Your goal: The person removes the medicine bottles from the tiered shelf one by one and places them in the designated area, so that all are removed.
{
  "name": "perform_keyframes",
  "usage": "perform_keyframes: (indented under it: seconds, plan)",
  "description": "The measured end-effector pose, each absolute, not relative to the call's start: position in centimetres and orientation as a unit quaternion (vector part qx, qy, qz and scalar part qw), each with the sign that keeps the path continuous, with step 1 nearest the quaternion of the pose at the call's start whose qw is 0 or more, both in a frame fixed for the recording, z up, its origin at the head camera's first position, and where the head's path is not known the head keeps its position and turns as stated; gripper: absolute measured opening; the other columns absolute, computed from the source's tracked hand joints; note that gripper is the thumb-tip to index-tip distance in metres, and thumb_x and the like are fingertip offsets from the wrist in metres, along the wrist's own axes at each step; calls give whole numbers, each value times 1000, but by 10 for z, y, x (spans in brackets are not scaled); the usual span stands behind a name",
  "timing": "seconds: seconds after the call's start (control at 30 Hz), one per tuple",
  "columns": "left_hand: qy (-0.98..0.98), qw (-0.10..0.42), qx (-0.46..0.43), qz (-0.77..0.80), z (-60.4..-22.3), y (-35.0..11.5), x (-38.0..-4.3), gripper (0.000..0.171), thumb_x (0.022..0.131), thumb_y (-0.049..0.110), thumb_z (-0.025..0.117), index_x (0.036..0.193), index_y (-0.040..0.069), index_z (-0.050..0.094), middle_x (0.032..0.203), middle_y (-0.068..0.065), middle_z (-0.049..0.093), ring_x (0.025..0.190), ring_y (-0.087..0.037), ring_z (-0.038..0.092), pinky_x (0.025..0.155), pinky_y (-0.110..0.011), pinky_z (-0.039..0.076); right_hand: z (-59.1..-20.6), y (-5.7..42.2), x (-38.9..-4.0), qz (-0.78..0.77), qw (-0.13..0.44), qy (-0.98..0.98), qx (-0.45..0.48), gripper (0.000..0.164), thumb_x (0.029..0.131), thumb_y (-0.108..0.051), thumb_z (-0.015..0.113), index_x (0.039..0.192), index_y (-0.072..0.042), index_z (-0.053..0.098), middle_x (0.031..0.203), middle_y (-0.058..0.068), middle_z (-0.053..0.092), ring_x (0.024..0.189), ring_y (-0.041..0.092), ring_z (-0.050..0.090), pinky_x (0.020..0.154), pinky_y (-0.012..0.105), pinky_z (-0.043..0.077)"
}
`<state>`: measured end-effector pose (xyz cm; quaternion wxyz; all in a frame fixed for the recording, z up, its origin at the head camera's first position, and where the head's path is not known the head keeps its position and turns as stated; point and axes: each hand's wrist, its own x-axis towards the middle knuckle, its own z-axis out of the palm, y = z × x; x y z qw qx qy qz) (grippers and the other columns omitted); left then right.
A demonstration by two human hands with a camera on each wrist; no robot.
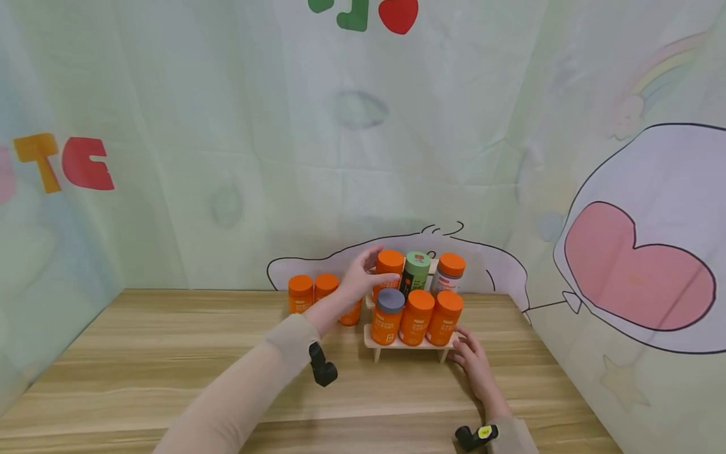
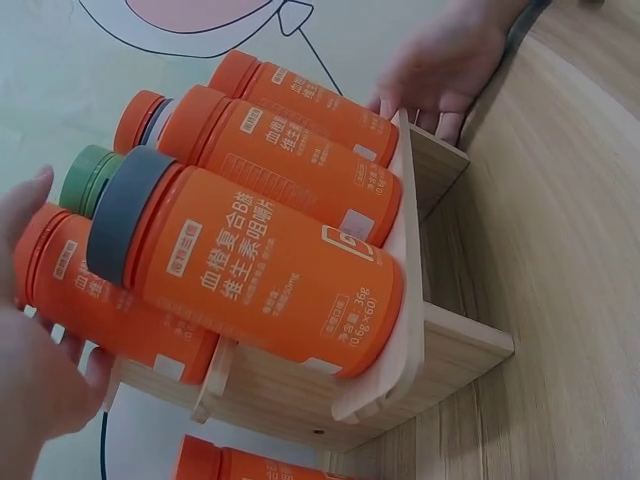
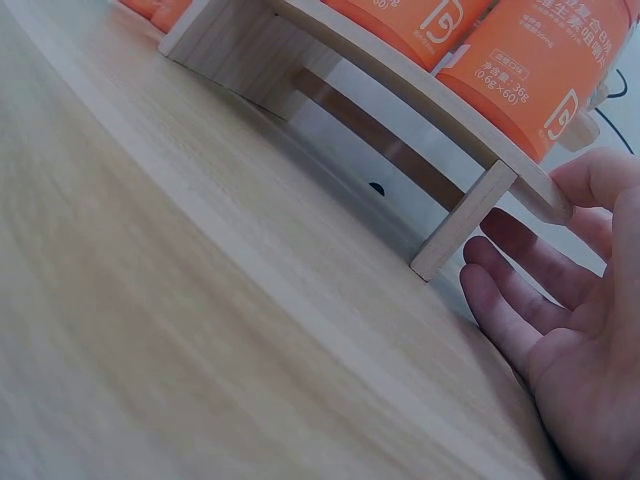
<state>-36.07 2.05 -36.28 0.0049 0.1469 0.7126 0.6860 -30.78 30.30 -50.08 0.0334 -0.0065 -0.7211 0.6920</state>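
Fabric sleeve (image 1: 244,384), left fingers (image 1: 368,256) round cylindrical bottle (image 1: 390,261)

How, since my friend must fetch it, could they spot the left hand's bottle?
On the table, find the wooden rack, then its upper tier's left end. The left hand holds that bottle: its orange lid differs from the green lid beside it and grey lid in front.

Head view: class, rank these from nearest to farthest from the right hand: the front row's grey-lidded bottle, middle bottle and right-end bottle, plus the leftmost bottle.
1. Right-end bottle: beside the right hand.
2. Middle bottle: centre of the front row.
3. Grey-lidded bottle: front row's left end.
4. Leftmost bottle: off the wooden stand, to its left.
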Motion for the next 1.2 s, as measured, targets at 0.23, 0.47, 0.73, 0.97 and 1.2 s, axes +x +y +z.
perform_keyframes:
  seconds: [0.23, 0.47, 0.73, 0.97, 1.2]
  plan:
    - [716, 24, 120, 687, -364, 26, -360, 78, 83, 12, 77, 150, 13, 37, 145, -13, 49, 131, -32, 48, 108, -48, 42, -502, 303, -307, 693, 36, -720, -3, 44, 99, -9, 45, 140, 5, 38, 115, 9, 41, 89, 6, 54, 78, 20, 54]
    - [726, 18, 111, 678, -366, 29, -362, 77, 82, 9, 78, 149, 13, 39, 141, -14, 51, 128, -34, 50, 106, -49, 43, -502, 304, -306, 694, 39, -719, 0, 45, 99, -10, 44, 140, 6, 37, 116, 10, 41, 89, 5, 55, 78, 20, 54]
    - [725, 21, 102, 681, -366, 31, -363, 77, 82, 7, 77, 149, 10, 38, 143, -15, 50, 128, -34, 49, 108, -48, 42, -502, 304, -307, 695, 33, -718, -5, 45, 100, -11, 44, 141, 5, 36, 115, 9, 41, 89, 5, 55, 79, 20, 54]
    - [720, 15, 98, 687, -366, 30, -362, 77, 82, 8, 78, 148, 11, 39, 145, -15, 49, 130, -34, 49, 109, -48, 41, -501, 303, -306, 690, 34, -723, -2, 45, 100, -10, 44, 142, 5, 36, 116, 10, 41, 90, 5, 54, 79, 20, 54]
    - [713, 11, 99, 694, -366, 29, -363, 75, 82, 9, 78, 147, 12, 41, 142, -14, 51, 128, -32, 50, 108, -48, 42, -500, 303, -307, 692, 33, -721, 1, 44, 100, -9, 43, 141, 5, 36, 115, 9, 42, 89, 5, 55, 79, 20, 54]
